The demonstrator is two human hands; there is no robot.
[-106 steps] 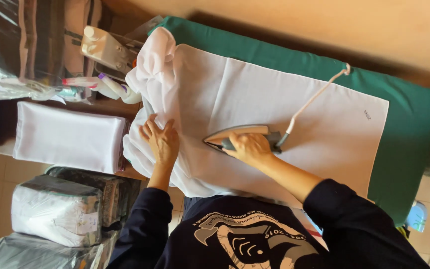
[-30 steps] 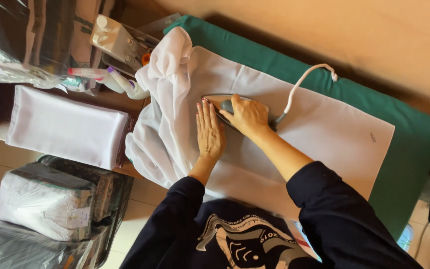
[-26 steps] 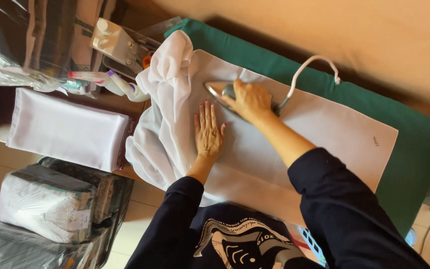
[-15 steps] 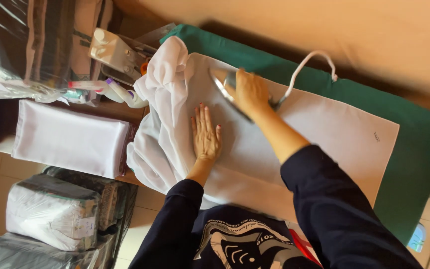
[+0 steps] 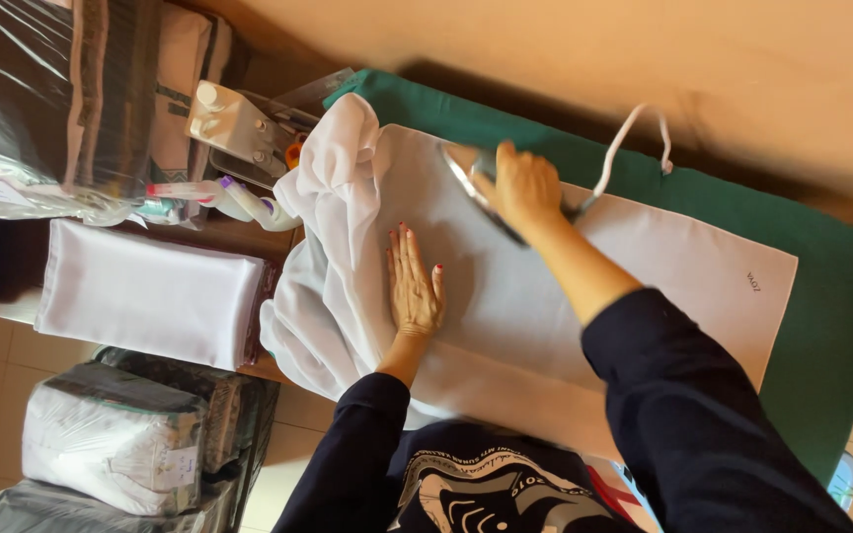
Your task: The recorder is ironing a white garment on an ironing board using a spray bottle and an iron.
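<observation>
The right hand (image 5: 523,186) is clenched round the handle of an iron (image 5: 481,178), which sits on the white cloth (image 5: 584,276) near its far edge. The left hand (image 5: 414,286) lies flat and released on the same cloth, fingers spread, nearer the person than the iron and a little apart from it.

The cloth covers most of a green ironing board (image 5: 821,296) (green shows along the far side and at the right end). Left of the flat hand the cloth is bunched in loose folds (image 5: 333,227) that spill over the board's end. Beyond that end, a folded white stack (image 5: 150,306) lies on a low surface, with wrapped bundles (image 5: 116,449) below it on the floor. From the iron a white cord (image 5: 634,128) loops up over the board's far edge.
</observation>
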